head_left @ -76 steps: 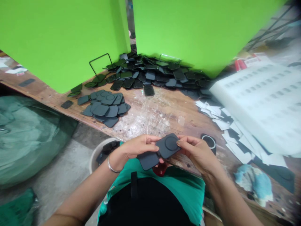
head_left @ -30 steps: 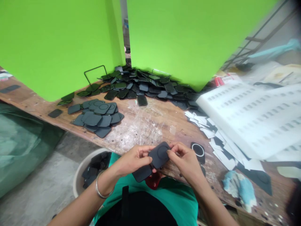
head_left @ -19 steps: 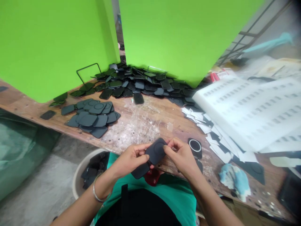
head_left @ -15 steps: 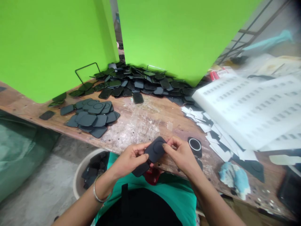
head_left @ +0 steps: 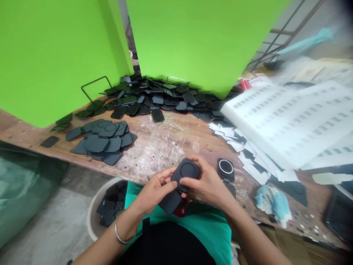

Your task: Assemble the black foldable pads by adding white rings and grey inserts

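Note:
My left hand [head_left: 156, 189] grips the left side of a dark grey folding wireless charger [head_left: 190, 168], its thumb near the joint between two panels. The upper panel faces me and bears a raised circle; the lower panel [head_left: 170, 201] hangs toward my lap. My right hand [head_left: 206, 184] is closed on the upper panel's right side, thumb across its face and fingers behind its far edge. Beneath the charger, a glossy red object [head_left: 181, 209] is partly hidden. Right of my hands lies another unfolded charger [head_left: 226, 167] with a white ring.
Grey panels [head_left: 98, 144] are heaped at left, and a long pile of black panels [head_left: 146, 99] lines the green boards [head_left: 193, 44]. A white foam sheet [head_left: 292, 121], paper strips [head_left: 257, 171] and a stained cloth [head_left: 273, 204] lie at right. A filled tub [head_left: 92, 217] stands below the table.
My right hand has moved from a fingertip touch at the upper panel's edge to a fuller grip across it. The view has shifted slightly; my left hand keeps its hold.

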